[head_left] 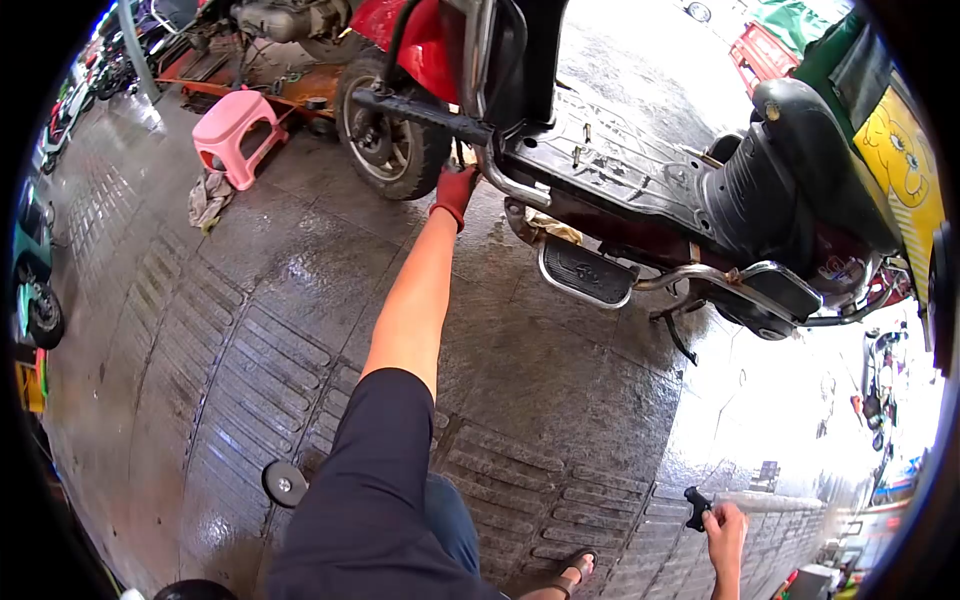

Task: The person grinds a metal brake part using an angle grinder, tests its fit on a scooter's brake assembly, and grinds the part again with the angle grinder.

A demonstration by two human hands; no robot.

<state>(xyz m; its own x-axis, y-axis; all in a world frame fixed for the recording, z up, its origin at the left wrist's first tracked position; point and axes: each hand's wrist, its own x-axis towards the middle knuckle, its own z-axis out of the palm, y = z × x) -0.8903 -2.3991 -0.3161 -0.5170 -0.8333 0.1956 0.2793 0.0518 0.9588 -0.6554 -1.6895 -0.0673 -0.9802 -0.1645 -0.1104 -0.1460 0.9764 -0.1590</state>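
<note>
My left hand (457, 192), in a red glove, reaches forward under the front of the electric scooter (620, 170), just behind its front wheel (385, 140). The fingers look curled around a small part there, which I cannot make out. Above the glove runs a dark bar (420, 115), beside a chrome tube (515, 185). At the lower right my right hand (727, 528) is bare and closed on a black lobed handle (697, 508). A pale bar seems to extend right from the handle, though glare blurs it.
A pink stool (238, 135) stands left of the wheel, with a rag (210, 200) beside it. A black disc (285, 484) is by my sleeve. The scooter's footrest (585, 272) and stand (680, 335) jut toward me. A sandalled foot (575, 568) rests on wet ribbed paving.
</note>
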